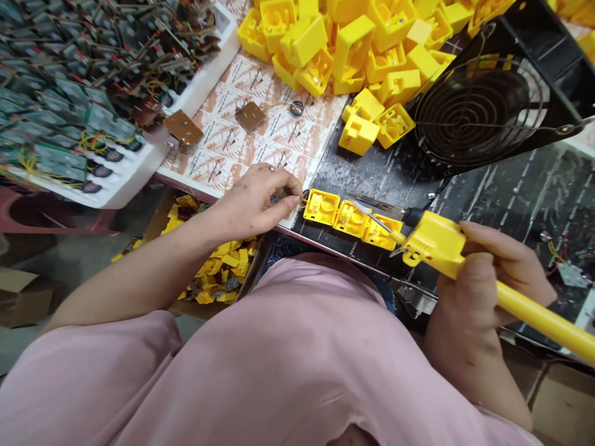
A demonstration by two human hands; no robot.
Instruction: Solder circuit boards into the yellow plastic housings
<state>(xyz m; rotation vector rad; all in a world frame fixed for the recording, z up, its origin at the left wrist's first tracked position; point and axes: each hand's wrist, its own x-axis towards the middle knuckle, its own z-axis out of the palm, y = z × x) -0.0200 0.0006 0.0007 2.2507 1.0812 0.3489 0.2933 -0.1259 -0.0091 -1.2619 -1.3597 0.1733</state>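
My right hand [483, 279] is closed round a yellow soldering iron [446, 248], whose metal tip reaches left over a row of three open yellow plastic housings [351, 218] at the table's front edge. My left hand [255, 198] is pinched just left of that row, its fingertips closed on something small that I cannot make out, close to the leftmost housing [320, 206].
A heap of yellow housings [353, 43] lies at the back. A black fan with a wire guard [478, 111] stands at the right. A white tray of wired circuit boards [83, 93] sits at the left. A box of yellow parts [218, 272] rests below the table.
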